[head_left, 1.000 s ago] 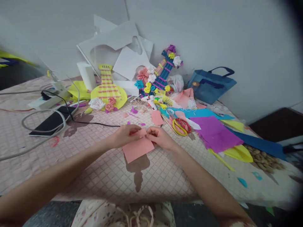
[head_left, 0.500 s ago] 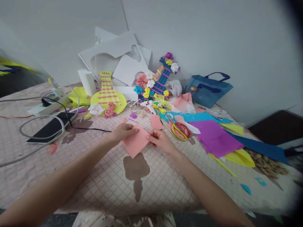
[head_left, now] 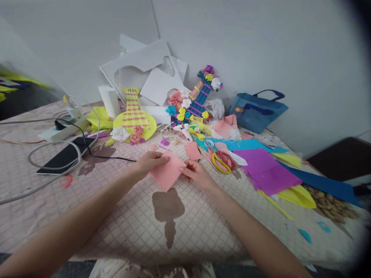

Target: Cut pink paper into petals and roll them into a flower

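Observation:
A square of pink paper (head_left: 167,173) is held up above the table, one corner pointing toward me. My left hand (head_left: 150,163) pinches its upper left edge between thumb and fingers. At the right corner, my right hand (head_left: 197,172) is closed on the same sheet, its fingertips partly hidden. Just beyond the hands lies a smaller pink paper piece (head_left: 193,151). Scissors with yellow and red handles (head_left: 222,162) rest to the right of my right hand. A white glue gun (head_left: 184,131) lies farther back.
Behind stand a yellow paper guitar (head_left: 135,122) and a blue flower-covered guitar (head_left: 199,99). Purple paper (head_left: 268,172) and peanuts (head_left: 330,204) lie right, near a blue bag (head_left: 257,110). At left are a black tablet-like slab (head_left: 68,154), cables and a power strip (head_left: 62,131).
The view has shifted slightly, so the scene sits a little farther right. Both hands keep their hold on the pink paper, which is barely changed in tilt.

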Tool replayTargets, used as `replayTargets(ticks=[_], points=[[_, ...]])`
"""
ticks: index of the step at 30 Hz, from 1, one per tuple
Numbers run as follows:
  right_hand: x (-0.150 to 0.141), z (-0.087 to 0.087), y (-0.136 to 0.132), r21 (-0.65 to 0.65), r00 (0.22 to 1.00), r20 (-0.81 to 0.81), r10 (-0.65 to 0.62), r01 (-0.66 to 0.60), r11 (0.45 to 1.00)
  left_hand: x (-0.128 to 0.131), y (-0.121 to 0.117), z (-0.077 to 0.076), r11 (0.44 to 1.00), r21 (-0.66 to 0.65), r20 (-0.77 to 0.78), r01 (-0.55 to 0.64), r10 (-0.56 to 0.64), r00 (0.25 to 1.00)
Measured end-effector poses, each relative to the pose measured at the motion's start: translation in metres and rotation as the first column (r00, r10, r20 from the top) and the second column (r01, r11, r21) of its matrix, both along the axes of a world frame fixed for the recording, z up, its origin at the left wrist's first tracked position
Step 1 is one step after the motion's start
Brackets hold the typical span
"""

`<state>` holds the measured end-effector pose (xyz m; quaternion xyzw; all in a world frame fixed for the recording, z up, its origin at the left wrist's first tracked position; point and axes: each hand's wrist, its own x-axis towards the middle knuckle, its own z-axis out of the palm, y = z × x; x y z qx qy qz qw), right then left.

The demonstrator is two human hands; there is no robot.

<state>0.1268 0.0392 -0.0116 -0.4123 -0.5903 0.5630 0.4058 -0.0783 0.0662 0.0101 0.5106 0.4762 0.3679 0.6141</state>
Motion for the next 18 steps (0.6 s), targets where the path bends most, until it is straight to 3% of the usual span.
replayTargets(ticks=[3, 14, 18], points=[[-0.001, -0.002, 0.000, 0.011, 0.999, -0.015, -0.033, 0.033, 0.999, 0.000, 0.001, -0.004, 0.999, -0.013, -0.030, 0.048, -0.049, 0.998], [-0.004, 0.000, -0.006, -0.047, 0.997, -0.044, -0.063, 0.061, 0.997, 0.009, -0.001, 0.001, 0.999, 0.030, 0.122, -0.013, 0.010, 0.993], [-0.005, 0.004, -0.004, -0.020, 0.987, -0.144, -0.076, 0.074, 0.997, 0.015, 0.001, 0.005, 0.995, -0.048, 0.280, -0.084, 0.094, 0.955]])
